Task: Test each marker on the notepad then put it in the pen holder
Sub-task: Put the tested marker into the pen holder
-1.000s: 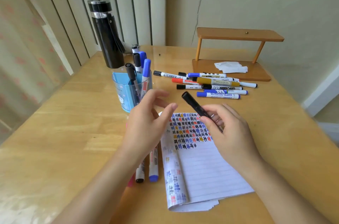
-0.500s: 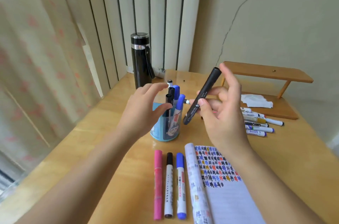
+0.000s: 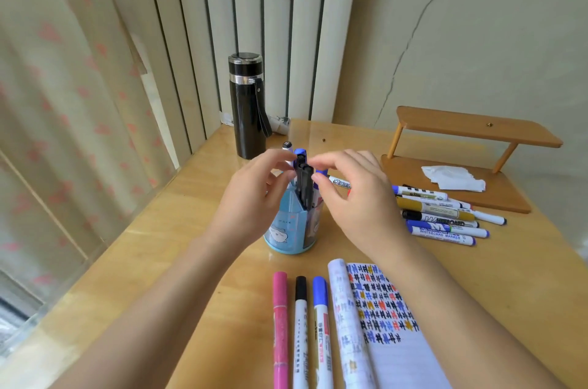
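One black marker (image 3: 307,188) stands in the pen holder (image 3: 286,229), with both hands at its top.

It should be let slide straight down among the other caps, and the hands lifted clear without tipping the holder. The right hand (image 3: 359,201) has thumb and forefinger narrowed just right of the marker's top, and the left hand (image 3: 251,197) curls just left of it. Whether either grips, I cannot tell. Counted: about five markers in the holder, three loose markers (image 3: 300,325) in front of it beside the notepad (image 3: 407,363), a heap (image 3: 439,220) of at least six to its right, and one flask (image 3: 246,108) behind it.

Blue pen holder (image 3: 283,229), black flask (image 3: 246,115), pink marker (image 3: 280,325)
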